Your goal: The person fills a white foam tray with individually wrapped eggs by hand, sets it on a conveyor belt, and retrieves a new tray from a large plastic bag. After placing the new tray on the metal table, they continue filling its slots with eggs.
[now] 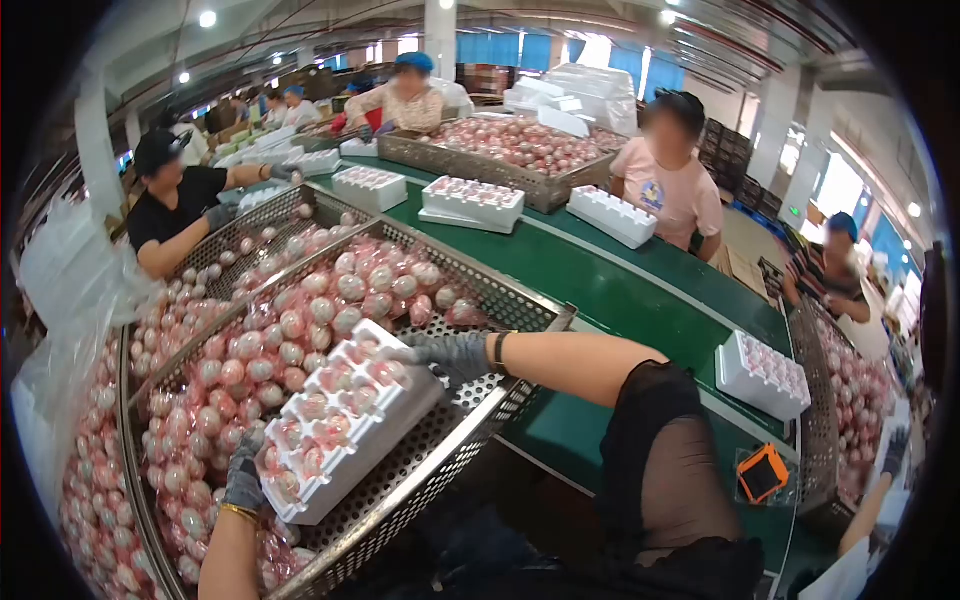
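A white foam box (pixel 370 445) tilts over the near side of a perforated metal bin (pixel 440 465). Its cells hold pale, egg-shaped items in clear wrappers with pink print (pixel 325 425). My left hand (pixel 245 470), in a grey glove, grips the box's lower left end. At the upper right end, my right hand (pixel 455 358), also gloved in grey, has its fingers over the box's edge; part of them is hidden. Loose wrapped eggs (pixel 240 375) fill the left and far side of the bin. Bare perforated metal shows near my right wrist.
A green conveyor (pixel 600 290) runs past the bin, carrying filled foam boxes (pixel 470 200) and an orange-framed object (pixel 762 473). Across it stands a person in pink (pixel 675 180). Another person in black (pixel 175 205) reaches over the bin's far left. More egg bins stand behind and right.
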`<action>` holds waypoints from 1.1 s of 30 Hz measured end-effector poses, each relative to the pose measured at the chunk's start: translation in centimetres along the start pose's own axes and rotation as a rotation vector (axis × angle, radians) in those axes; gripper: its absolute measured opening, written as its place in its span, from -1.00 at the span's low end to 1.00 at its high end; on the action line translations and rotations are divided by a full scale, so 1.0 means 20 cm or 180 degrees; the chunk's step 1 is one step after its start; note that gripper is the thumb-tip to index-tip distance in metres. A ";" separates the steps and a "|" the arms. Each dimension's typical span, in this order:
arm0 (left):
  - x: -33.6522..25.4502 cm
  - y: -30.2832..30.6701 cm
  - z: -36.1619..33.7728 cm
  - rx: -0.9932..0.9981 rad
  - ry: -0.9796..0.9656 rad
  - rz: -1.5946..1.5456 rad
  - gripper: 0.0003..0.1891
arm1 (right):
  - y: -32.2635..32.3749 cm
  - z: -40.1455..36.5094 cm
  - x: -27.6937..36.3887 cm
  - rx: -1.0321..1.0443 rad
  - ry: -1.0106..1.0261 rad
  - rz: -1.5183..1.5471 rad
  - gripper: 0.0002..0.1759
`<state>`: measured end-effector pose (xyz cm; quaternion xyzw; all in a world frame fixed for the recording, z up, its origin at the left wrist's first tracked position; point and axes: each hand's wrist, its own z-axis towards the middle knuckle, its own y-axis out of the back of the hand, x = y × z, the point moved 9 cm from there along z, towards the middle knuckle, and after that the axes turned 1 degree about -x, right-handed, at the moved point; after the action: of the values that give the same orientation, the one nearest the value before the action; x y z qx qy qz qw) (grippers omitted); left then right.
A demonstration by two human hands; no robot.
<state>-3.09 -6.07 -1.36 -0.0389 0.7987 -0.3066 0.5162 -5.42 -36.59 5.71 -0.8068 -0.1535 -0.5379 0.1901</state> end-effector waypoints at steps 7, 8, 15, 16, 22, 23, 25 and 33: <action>-0.52 -0.51 -0.23 0.1221 -0.1747 -0.0480 -0.44 | 0.16 -0.37 0.36 -0.1140 0.1173 0.1189 -0.47; -0.60 -0.69 -0.32 0.1726 -0.2015 -0.0180 -0.43 | 0.18 -0.48 0.46 -0.1168 0.1458 0.1113 -0.45; -0.59 -1.42 -0.74 0.2537 -0.2007 0.0454 -0.45 | 0.88 -1.17 0.34 -0.2142 0.2636 0.2230 -0.30; -0.54 -1.52 -0.80 0.2771 -0.1898 0.0414 -0.45 | 0.98 -1.27 0.32 -0.2356 0.2817 0.2076 -0.33; -0.19 -1.78 -1.06 0.3964 -0.1375 0.0618 -0.48 | 1.47 -1.72 -0.29 -0.3908 0.2376 0.2729 -0.23; -0.17 -1.76 -1.09 0.4014 -0.1350 0.0681 -0.49 | 1.60 -1.74 -0.41 -0.3859 0.2249 0.2722 -0.28; -0.15 -1.70 -1.12 0.4045 -0.1295 0.0788 -0.50 | 1.74 -1.85 -0.59 -0.4245 0.1947 0.2293 -0.26; -0.04 -1.37 -1.18 0.3848 -0.1061 0.1113 -0.54 | 1.57 -1.93 -0.87 -0.4884 0.0692 0.2508 -0.21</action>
<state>-29.68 -17.34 20.33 0.3418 0.3892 -0.6033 0.6064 -28.97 -83.30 -1.30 -0.6506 0.5610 -0.4620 -0.2204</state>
